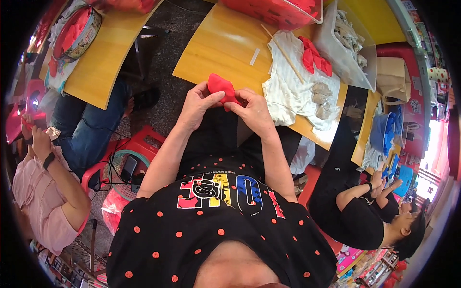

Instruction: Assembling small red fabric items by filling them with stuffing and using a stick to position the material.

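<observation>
A small red piece of soft, cloth-like material (221, 85) is held up between both hands above the near edge of a yellow table. My left hand (201, 104) pinches its left side, thumb on top. On the other side, my right hand (250, 109) grips its lower right part with thumb and fingers, some of which are hidden. To the right, a crumpled white cloth (283, 98) lies on the table. A thin wooden stick (284, 55), red pieces (314, 57) and greyish-beige pieces (326, 101) rest on it.
Two plastic bins, one of red pieces (281, 12) and one of pale pieces (331, 45), stand at the table's far side. A red stool (153, 137) holds a basket and cables at left. One person (53, 192) sits left, another (360, 216) right.
</observation>
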`<state>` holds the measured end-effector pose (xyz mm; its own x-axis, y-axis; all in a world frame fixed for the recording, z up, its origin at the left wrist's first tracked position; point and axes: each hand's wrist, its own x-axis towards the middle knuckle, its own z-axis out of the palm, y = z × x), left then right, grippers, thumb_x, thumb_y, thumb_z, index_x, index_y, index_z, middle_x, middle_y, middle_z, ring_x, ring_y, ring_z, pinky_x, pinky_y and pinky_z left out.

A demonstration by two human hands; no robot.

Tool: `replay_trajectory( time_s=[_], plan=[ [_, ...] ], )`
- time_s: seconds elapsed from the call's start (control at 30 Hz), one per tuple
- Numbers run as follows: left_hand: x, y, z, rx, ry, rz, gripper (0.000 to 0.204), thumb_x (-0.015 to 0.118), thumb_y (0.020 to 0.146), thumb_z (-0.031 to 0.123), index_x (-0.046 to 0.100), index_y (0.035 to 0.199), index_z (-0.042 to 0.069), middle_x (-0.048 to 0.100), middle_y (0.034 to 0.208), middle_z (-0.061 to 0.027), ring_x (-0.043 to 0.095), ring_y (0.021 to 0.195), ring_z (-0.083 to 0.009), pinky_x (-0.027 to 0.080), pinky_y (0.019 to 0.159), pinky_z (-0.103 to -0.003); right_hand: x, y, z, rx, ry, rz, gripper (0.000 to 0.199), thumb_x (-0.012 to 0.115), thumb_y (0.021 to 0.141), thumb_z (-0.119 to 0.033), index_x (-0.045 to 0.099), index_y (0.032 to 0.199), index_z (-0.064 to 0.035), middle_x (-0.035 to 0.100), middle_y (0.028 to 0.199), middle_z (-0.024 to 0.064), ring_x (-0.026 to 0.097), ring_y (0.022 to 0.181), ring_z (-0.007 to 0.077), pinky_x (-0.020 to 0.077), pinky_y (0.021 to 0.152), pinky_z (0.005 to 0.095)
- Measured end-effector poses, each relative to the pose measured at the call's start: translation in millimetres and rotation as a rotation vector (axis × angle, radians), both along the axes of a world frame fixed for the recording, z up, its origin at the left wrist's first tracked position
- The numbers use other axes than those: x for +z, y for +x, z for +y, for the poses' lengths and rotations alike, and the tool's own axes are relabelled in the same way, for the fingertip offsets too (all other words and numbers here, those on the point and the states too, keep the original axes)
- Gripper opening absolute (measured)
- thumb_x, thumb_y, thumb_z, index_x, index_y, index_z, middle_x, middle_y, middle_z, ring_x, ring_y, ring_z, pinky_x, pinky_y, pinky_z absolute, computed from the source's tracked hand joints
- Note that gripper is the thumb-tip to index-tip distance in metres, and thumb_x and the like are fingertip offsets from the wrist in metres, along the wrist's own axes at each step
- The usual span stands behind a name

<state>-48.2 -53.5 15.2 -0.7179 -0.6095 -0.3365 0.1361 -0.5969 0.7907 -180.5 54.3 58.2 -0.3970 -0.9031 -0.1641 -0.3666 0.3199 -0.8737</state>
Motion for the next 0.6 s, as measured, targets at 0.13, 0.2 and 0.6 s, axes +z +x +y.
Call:
replay_trajectory(
  time_s=[0.13,0.2,0.6],
  plan=[
    [-12.8,5.5,-6.2,-0.086,0.029,0.087,0.023,0.066,0.082,0.004,0.059,0.105,0.002,0.064,0.098,-0.0071,0.063,0.088,-0.0152,0.053,0.076,-0.028,-10.0,-9.8,16.4,0.013,0.046,-0.127,0.027,0.069,0.079,-0.011,0.064,0.101,0.0034,0.065,0.087,0.0051,0.060,0.077,0.0084,0.0465,0.068,0.0219],
    [-14.6,4.1,-1.7,-0.065,0.132,0.218,0.022,0.066,0.081,0.002,0.060,0.103,0.004,0.064,0.098,-0.0069,0.063,0.089,-0.0157,0.054,0.077,-0.030,-7.6,-5.3,22.8,-0.099,0.043,-0.396,0.031,0.070,0.079,-0.014,0.063,0.104,0.0028,0.065,0.088,0.0048,0.060,0.076,0.0087,0.0467,0.068,0.0212],
    [-1.0,8.6,27.6,-0.173,-0.005,0.177,0.016,0.063,0.086,0.008,0.061,0.101,0.002,0.064,0.098,-0.0084,0.064,0.087,-0.0161,0.054,0.078,-0.031,-10.9,16.2,79.1,-0.236,-0.155,-0.125,0.025,0.069,0.079,-0.021,0.068,0.095,-0.0011,0.066,0.078,0.0091,0.060,0.069,0.0134,0.0452,0.063,0.0269]
  ],
)
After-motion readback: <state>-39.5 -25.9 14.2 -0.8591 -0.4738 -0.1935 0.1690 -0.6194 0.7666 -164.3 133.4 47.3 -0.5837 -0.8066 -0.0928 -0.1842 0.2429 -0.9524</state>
